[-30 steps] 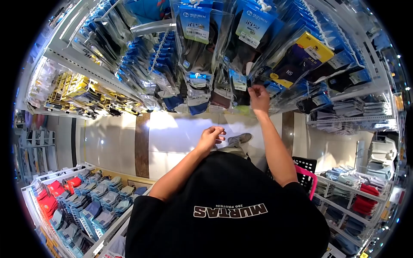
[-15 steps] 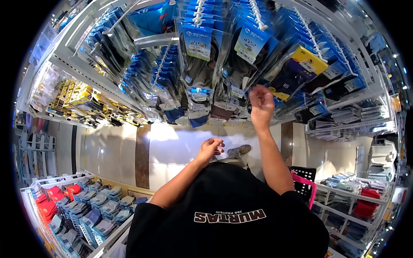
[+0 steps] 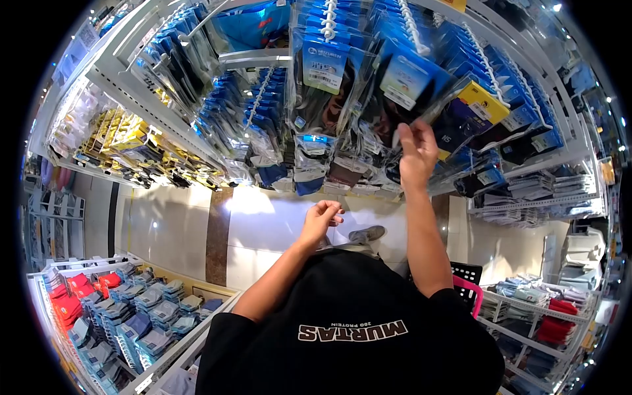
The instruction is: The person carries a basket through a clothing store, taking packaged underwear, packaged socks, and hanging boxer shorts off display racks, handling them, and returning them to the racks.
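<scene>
Blue-topped clear packets (image 3: 405, 82) of dark goods hang from white hooks in front of me. My right hand (image 3: 418, 151) is raised to the lower edge of one of them, thumb and fingers pinched on its plastic. Just right of that hand hangs a yellow and dark purple packet (image 3: 471, 115). Lower and to the left, my left hand (image 3: 322, 219) is held over the floor in front of my body, its fingers curled together with nothing visible in them.
Yellow packets (image 3: 128, 141) hang on the rack at the left. A bin of folded grey, blue and red items (image 3: 148, 316) stands at the lower left. A pink-rimmed black basket (image 3: 469, 280) is by my right elbow. Stacked goods (image 3: 533, 293) fill shelves at the lower right.
My right hand has moved up and to the right, onto a blue-topped packet, which now tilts. My left hand stays nearly in place. The view has shifted slightly against the rack.
</scene>
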The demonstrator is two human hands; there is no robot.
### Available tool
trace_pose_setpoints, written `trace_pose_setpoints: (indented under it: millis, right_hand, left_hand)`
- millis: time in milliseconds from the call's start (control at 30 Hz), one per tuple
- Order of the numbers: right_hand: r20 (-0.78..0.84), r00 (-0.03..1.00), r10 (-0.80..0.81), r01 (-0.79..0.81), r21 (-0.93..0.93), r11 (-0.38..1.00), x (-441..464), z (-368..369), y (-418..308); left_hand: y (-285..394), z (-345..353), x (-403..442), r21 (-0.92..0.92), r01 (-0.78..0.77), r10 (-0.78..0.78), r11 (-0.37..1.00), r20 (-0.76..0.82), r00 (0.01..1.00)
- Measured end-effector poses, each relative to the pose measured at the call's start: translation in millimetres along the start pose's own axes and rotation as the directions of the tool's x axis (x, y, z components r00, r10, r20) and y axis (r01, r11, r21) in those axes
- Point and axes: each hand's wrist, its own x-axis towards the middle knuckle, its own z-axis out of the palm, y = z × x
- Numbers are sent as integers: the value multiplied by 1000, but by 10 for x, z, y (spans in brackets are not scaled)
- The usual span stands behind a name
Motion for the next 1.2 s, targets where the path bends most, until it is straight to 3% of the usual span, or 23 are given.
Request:
trace_pose_setpoints:
  millis: [200,300,367,467,500,533,600,767,833,867,933,967,1000,1067,1133,1200]
  right_hand:
    - [-10,1000,-10,12,184,983,-245,-314,-242]
    - [137,976,172,-209,343,916,-460,-535,-309]
    - [100,952,291,-308,312,899,-617,-555,-283]
    - [-46,858,512,-474,315,822,-832,-311,-317]
    - [191,783,592,-619,332,711,-904,-448,-265]
    - [418,659,626,-751,307,585,-1022,-600,-171]
    - [354,646,676,-743,496,450,-1392,-610,67]
    - [475,457,752,-752,658,42,-1693,-641,422]
    - [562,378,735,-738,662,-127,-1612,-571,395]
    - [496,466,732,-811,571,130,-1529,-591,342]
    - [406,653,639,-754,271,598,-1198,-514,-126]
    - [213,693,689,-714,331,617,-1095,-384,-196]
    - [60,800,598,-576,358,735,-1041,-357,-138]
    - [4,888,459,-452,184,873,-854,-488,-152]
    - [-107,965,238,-227,98,969,-578,-390,-261]
    - [-111,992,53,-55,-20,998,-294,-354,-347]
  left_hand:
    - [507,225,-116,-33,-144,145,989,31,989]
    - [698,380,-151,-56,-225,230,973,110,967]
    - [796,454,-174,-85,-259,271,962,215,938]
    - [928,696,-297,-2,-438,414,899,331,848]
    - [1030,749,-352,296,-619,498,728,392,773]
    - [1072,871,-397,414,-769,636,486,437,637]
    - [936,1005,-415,548,-789,653,278,494,574]
    - [835,1030,-440,592,-778,676,211,486,553]
    - [838,991,-429,550,-778,654,302,475,589]
    - [858,970,-421,528,-778,646,341,469,602]
    - [944,946,-512,347,-697,565,628,412,715]
    - [770,869,-424,318,-732,630,603,374,681]
    - [778,833,-448,281,-625,535,728,336,775]
    - [801,745,-504,188,-358,298,915,286,911]
    - [636,678,-429,197,-356,318,914,201,927]
    - [545,612,-401,128,-326,301,937,183,936]
